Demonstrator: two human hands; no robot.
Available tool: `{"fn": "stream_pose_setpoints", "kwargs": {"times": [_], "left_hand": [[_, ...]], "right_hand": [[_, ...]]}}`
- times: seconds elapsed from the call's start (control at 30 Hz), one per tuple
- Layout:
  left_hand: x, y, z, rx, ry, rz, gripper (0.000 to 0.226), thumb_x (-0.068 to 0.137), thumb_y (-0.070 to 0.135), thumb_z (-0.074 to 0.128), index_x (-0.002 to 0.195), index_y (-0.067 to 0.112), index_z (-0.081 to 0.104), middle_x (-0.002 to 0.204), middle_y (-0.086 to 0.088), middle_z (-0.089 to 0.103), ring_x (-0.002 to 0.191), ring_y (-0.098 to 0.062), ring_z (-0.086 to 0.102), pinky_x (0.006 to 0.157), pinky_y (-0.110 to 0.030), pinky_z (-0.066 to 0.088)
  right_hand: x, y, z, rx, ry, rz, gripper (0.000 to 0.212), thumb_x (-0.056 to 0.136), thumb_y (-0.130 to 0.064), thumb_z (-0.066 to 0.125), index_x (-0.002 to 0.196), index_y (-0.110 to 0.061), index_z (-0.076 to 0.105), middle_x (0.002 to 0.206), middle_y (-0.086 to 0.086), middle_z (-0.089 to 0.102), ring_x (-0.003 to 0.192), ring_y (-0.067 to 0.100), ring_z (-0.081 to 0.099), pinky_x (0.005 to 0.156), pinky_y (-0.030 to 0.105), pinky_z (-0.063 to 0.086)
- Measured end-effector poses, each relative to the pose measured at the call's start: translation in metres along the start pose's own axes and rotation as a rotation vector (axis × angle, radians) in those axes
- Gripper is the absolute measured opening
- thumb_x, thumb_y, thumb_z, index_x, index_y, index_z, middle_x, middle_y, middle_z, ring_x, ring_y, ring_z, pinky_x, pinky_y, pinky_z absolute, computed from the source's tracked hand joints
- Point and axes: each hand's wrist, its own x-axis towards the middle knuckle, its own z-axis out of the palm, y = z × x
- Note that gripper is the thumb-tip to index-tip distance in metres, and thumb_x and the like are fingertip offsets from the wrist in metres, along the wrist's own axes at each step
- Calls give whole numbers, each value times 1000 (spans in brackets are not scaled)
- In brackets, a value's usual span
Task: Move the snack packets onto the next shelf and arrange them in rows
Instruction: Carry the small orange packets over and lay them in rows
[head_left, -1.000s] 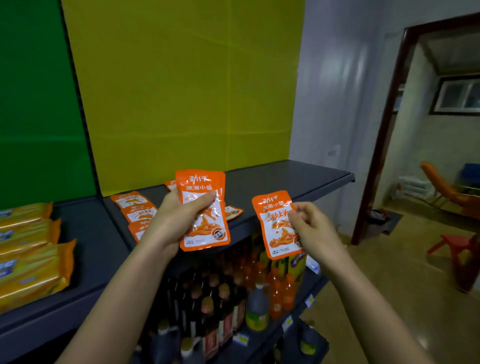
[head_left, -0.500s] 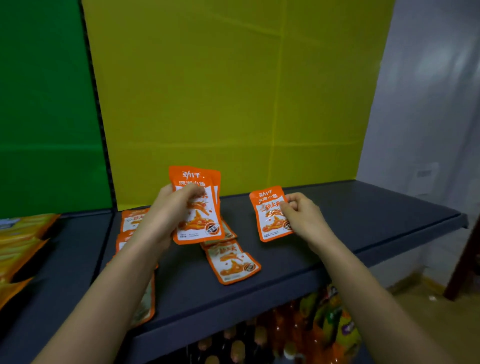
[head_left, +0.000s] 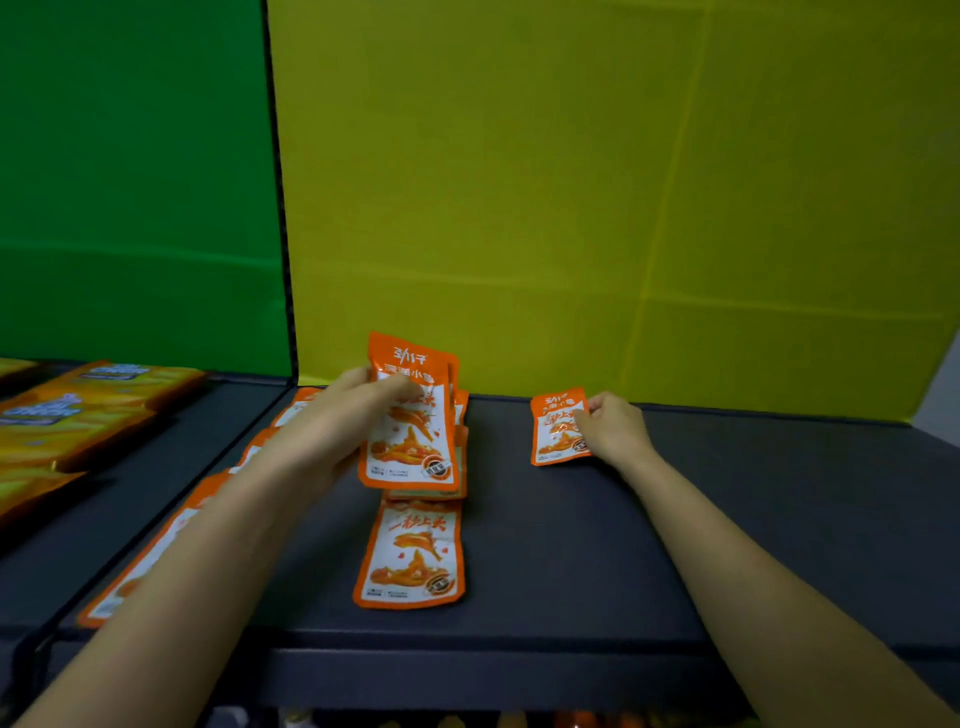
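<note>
- Up front, the left hand (head_left: 358, 410) grips a small stack of orange snack packets (head_left: 410, 421), thumb across the printed face and fingers behind; the stack stands tilted upright over the dark shelf (head_left: 727, 519), its lower edge over another packet lying there (how many are in the stack I cannot tell).
- Further right, the right hand (head_left: 613, 428) is closed on the right edge of a single orange packet (head_left: 556, 426); this one sits near the back of the shelf, well apart from the stack, leaning up slightly, with its lower edge at or on the shelf surface.
- Directly below the held stack, a flat packet (head_left: 410, 553) lies face up on the shelf, its top edge tucked under the packet above it; the two form a column running front to back.
- Along the left edge of the same shelf, a row of orange packets (head_left: 156, 551) lies flat, mostly hidden behind the left forearm.
- Beyond a divider, the neighbouring shelf on the left carries yellow-orange wrapped packs (head_left: 93, 400) piled together.
- Behind the shelves stand a yellow back panel (head_left: 571, 182) and, to its left, a green back panel (head_left: 130, 182).
</note>
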Motion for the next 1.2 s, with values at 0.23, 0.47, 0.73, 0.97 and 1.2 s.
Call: {"fn": "stream_pose_setpoints", "kwargs": {"times": [0.23,0.47,0.73,0.97,1.2], "left_hand": [[5,-6,25,47,32,4,10,87,15,59,96,18,54,79,-4,69,56,-12,67,51,-22,56],[7,-12,37,51,12,19,11,85,16,62,94,17,57,74,-1,72,56,-11,69,54,-25,56],[2,-17,52,35,25,54,10,85,17,63,94,18,59,80,-1,72,64,-14,69,67,-32,54],[-10,-24,84,-44,53,124,18,82,14,66,99,12,60,86,-4,72,58,-7,69,50,-19,54],[-21,-37,123,-123,50,62,13,88,20,59,99,12,60,91,-5,71,71,-14,68,57,-22,55]], "right_hand": [[23,10,10,-195,37,-4,27,93,-29,50,93,-6,64,110,17,64,104,35,59,72,31,41],[28,15,10,-284,62,-40,32,93,-28,51,103,0,63,111,18,63,104,34,59,73,35,46],[18,12,-3,-287,96,-80,40,93,-35,50,113,-1,54,119,21,59,113,38,54,83,40,47],[-42,-13,-47,291,-125,-324,57,93,-54,34,54,-21,60,57,-1,59,55,17,54,66,33,41],[-80,25,-59,191,-221,-422,49,88,-43,55,70,3,55,71,16,67,66,17,59,61,33,42]]}}
